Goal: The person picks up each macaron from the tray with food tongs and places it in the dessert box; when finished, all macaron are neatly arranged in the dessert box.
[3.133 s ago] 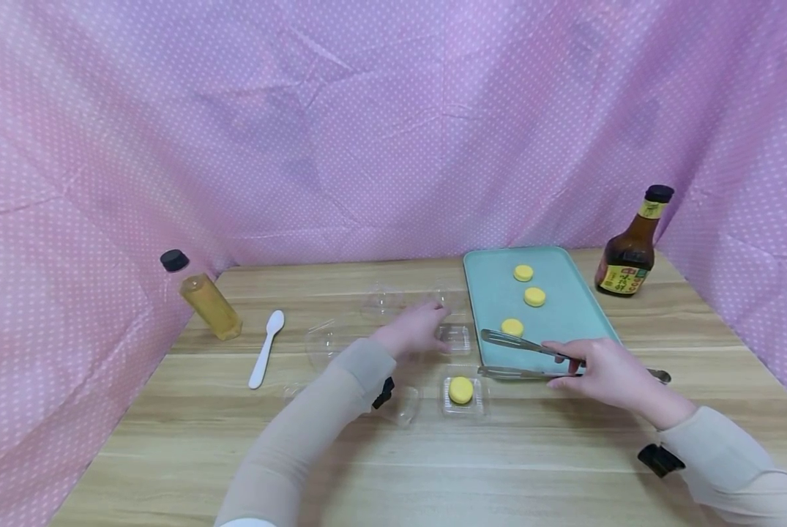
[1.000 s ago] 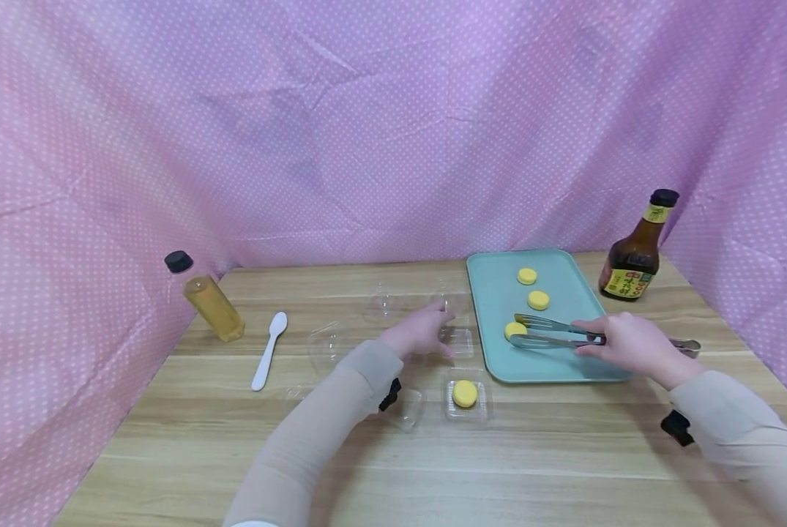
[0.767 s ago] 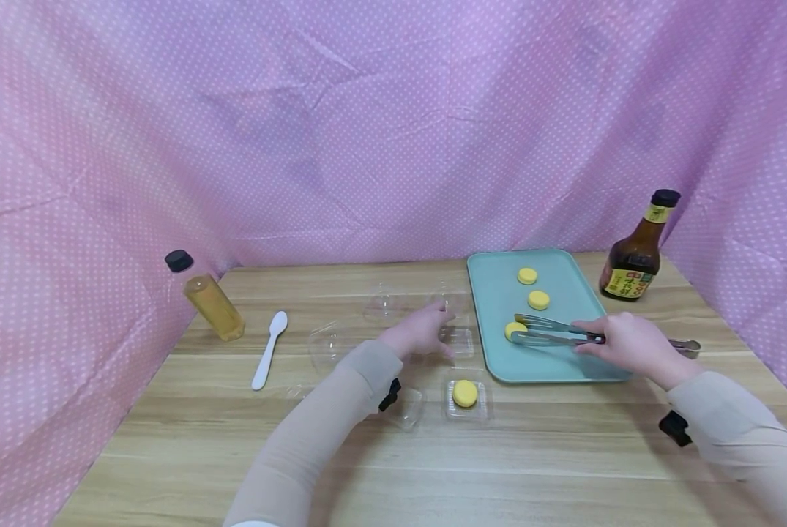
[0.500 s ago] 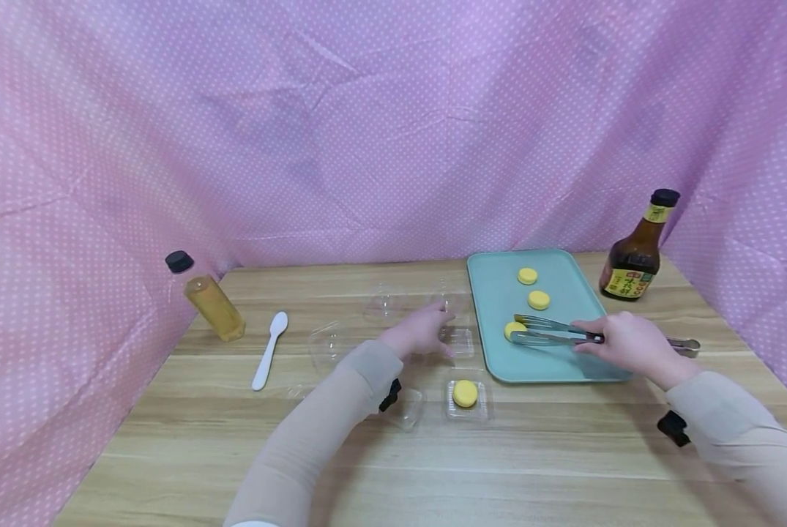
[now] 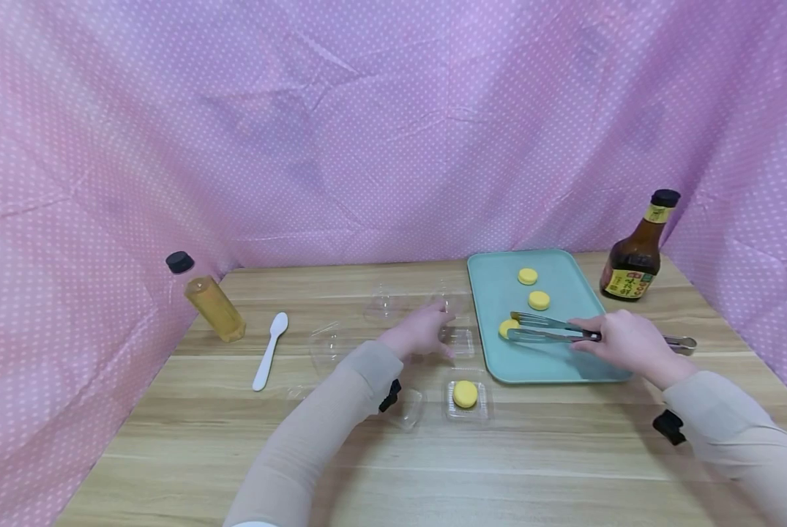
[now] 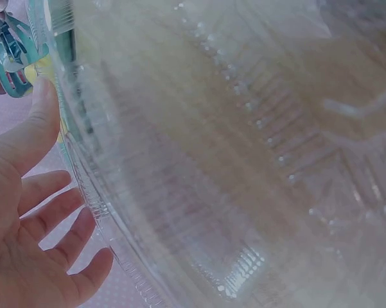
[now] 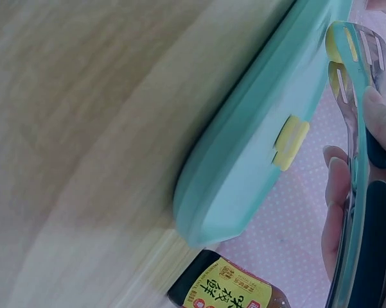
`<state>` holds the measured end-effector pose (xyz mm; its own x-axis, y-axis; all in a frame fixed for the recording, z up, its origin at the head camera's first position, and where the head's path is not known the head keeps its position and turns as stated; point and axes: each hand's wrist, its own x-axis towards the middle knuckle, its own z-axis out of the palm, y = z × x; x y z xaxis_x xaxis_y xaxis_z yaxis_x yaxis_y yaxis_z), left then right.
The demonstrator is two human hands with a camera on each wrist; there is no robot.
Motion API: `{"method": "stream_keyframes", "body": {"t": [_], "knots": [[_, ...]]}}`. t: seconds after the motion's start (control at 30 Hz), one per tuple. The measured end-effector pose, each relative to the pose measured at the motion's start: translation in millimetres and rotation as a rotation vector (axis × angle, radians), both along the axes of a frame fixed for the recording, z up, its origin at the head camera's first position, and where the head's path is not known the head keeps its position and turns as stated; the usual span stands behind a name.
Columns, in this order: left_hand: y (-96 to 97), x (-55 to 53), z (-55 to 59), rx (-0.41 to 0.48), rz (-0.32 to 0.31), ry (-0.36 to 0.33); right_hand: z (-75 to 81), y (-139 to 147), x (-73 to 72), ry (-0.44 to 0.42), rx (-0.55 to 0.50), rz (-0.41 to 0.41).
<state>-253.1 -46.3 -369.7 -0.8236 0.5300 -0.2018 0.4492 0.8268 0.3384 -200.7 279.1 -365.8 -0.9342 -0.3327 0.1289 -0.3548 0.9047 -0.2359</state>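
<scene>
My right hand [image 5: 624, 344] grips metal tongs [image 5: 679, 345] with dark handles, also seen in the right wrist view. The tong tips are on either side of a yellow macaron [image 5: 507, 329] at the left of the teal tray [image 5: 564, 366]. Further back on the tray lie two more macarons, one nearer [image 5: 539, 300] and one farther [image 5: 528, 276]. My left hand [image 5: 422, 331] is spread at a clear plastic container [image 5: 460, 342], and in the left wrist view its fingers [image 6: 93, 273] lie along the rim. Another macaron [image 5: 465, 394] sits in a clear container [image 5: 467, 417] nearer me.
Several clear plastic containers, one an open clamshell [image 5: 327, 344], stand around my left arm. Left of them lie a white spoon [image 5: 270, 351] and a black-capped bottle of amber liquid [image 5: 215, 304]. A brown sauce bottle [image 5: 633, 256] stands right of the tray. Pink dotted cloth [image 5: 380, 132] hangs behind.
From the tray's near edge, the tongs moved onto it, and their tips closed in around the left macaron. Tongs and macaron have just shifted slightly left. My left hand stays nearly still.
</scene>
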Motion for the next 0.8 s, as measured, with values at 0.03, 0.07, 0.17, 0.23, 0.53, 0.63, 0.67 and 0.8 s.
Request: {"method": "stream_keyframes", "body": {"t": [0.03,0.07,0.17,0.23,0.53,0.63,0.67,0.8], "knots": [[-0.1,0.3,0.0,0.001,0.0,-0.003,0.1,-0.4,0.2,0.0,0.0,0.001],[-0.3,0.6,0.1,0.0,0.002,-0.004,0.2,-0.6,0.5,0.0,0.0,0.0],[-0.5,1.0,-0.1,-0.003,0.005,-0.003,0.6,-1.3,0.9,-0.007,0.0,-0.004],[-0.5,1.1,-0.1,-0.004,0.007,-0.002,0.9,-1.7,0.6,-0.016,-0.001,-0.008],[-1.0,0.1,-0.6,0.007,0.004,-0.004,-1.7,-3.6,-3.4,-0.044,0.003,0.012],[-0.9,-0.5,-1.2,0.008,0.004,-0.004,-1.8,-4.7,-3.8,-0.046,0.007,0.012],[-0.9,-0.6,-1.3,0.009,0.004,-0.002,-1.7,-5.0,-3.7,-0.047,0.005,0.01],[-0.8,-0.3,-0.6,0.019,0.011,-0.011,-1.2,-5.8,-3.5,-0.04,0.004,0.008]]}}
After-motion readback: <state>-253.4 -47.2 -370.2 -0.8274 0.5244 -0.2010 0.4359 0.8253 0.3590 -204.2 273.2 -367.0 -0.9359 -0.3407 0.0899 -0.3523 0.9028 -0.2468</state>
